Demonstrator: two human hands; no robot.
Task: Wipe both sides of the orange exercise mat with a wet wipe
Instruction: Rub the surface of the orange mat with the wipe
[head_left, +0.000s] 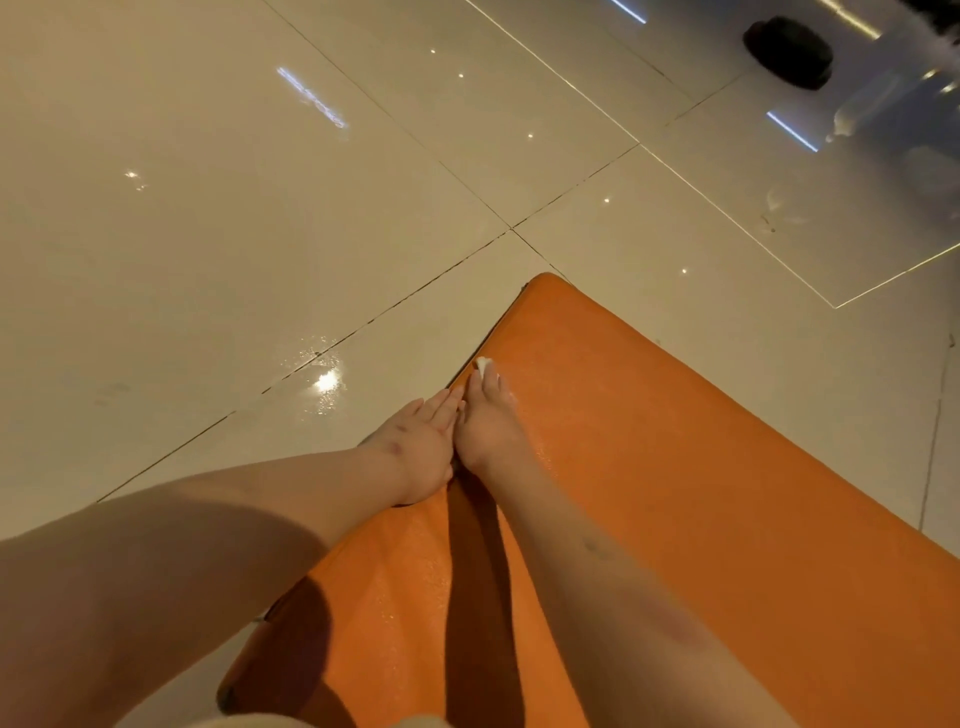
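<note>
head view: the orange mat (649, 467) is only partly in frame; the bottom and right borders of the picture cut it off, so its full length cannot be judged. one rounded corner points away from the person, toward the upper middle. from that corner one edge runs down and left toward the person, the other down and right out of view. the mat lies flat on the glossy tiled floor (234, 234), and its surface glistens in spots.

the wet wipe (484, 365) is mostly hidden: only a small white scrap shows beyond the fingertips of the right hand (485, 423). that hand lies on the mat just inside the left-running edge, fingers stretched out and pressing the wipe down, not curled round it. the left hand (421, 447) lies just beside it at the mat's edge, touching the right hand, fingers straight and together, grasping nothing.

both forearms cast dark shadows on the mat. a shiny wet patch (326, 382) sits on the floor left of the hands. at the upper right a dark round object (787, 52) is too blurred to identify
</note>
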